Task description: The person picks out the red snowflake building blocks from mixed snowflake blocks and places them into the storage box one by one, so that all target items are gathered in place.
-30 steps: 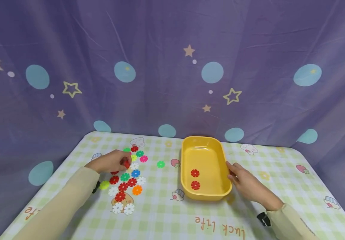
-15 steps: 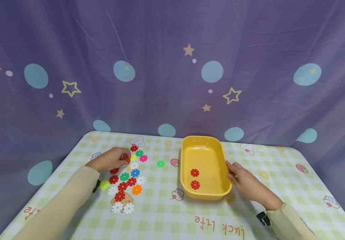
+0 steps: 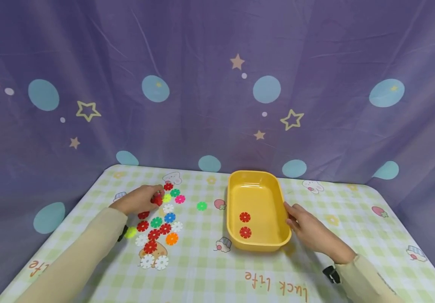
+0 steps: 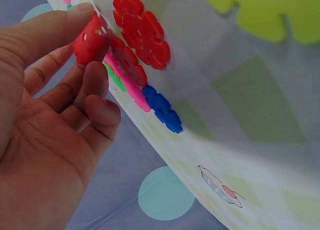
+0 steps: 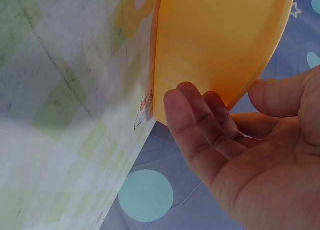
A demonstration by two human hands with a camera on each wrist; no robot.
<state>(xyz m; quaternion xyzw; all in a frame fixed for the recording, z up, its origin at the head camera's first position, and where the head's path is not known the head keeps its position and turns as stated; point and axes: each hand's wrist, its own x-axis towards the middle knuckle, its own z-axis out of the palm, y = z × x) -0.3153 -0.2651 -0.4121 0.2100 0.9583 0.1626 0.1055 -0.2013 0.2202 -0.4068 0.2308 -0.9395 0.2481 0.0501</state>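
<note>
My left hand [image 3: 137,199] pinches a red snowflake disc [image 4: 92,44] between thumb and fingertips, low over a scatter of notched plastic discs. Whether it holds more than one is hard to tell. Around it lie red discs [image 3: 142,226], white discs [image 3: 161,262], a blue disc [image 3: 170,217], a green disc [image 3: 156,222] and an orange disc [image 3: 171,238]. On the right, my right hand [image 3: 312,229] grips the side rim of a yellow plastic tub [image 3: 259,244], thumb on the rim and fingers against the outer wall. Two red discs [image 3: 245,232] lie flat inside the tub.
A lone green disc [image 3: 201,205] lies between the scatter and the tub. The green-checked tablecloth [image 3: 202,269] covers the table, and a purple patterned curtain [image 3: 210,84] hangs right behind its far edge.
My left hand has shifted slightly away from me among the discs, still pinching red. The right hand and tub have stayed in place.
</note>
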